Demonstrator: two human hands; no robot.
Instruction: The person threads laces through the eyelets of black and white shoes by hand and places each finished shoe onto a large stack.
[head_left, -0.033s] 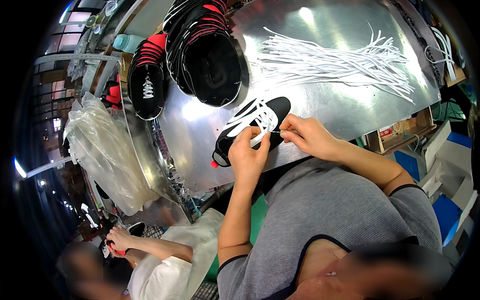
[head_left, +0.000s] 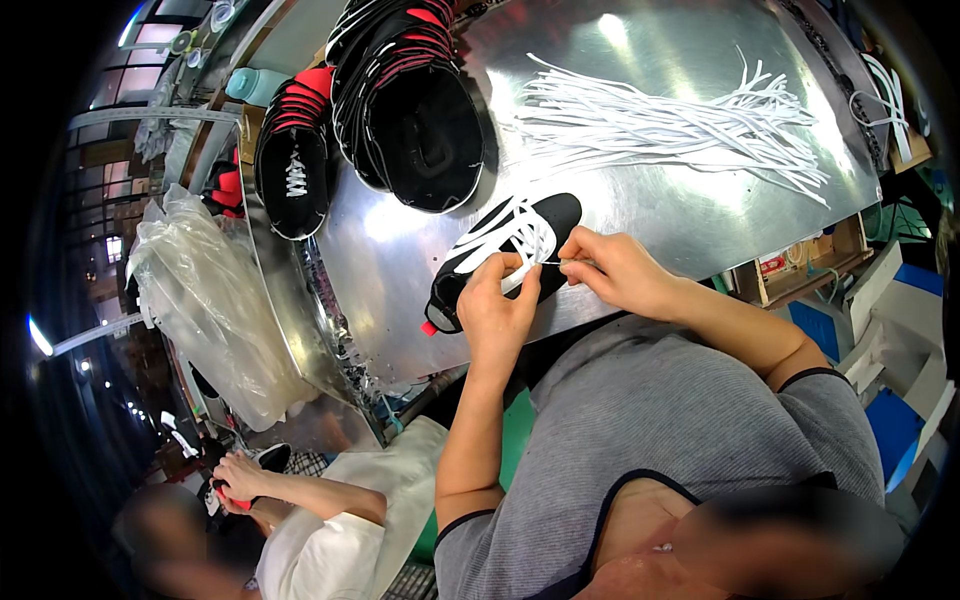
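Near the left end of the lace bundle, the black shoe seems part-laced, loose lace remaining. Left hand pinches at its edge; right hand, fingertips together, apparently grips a lace end

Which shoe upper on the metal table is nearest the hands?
The lone upper, with a red tab, at the left hand; the stacked uppers sit farther off.

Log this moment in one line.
left hand: touching black shoe | right hand: pinching thin white strand | loose white laces: lying on metal table
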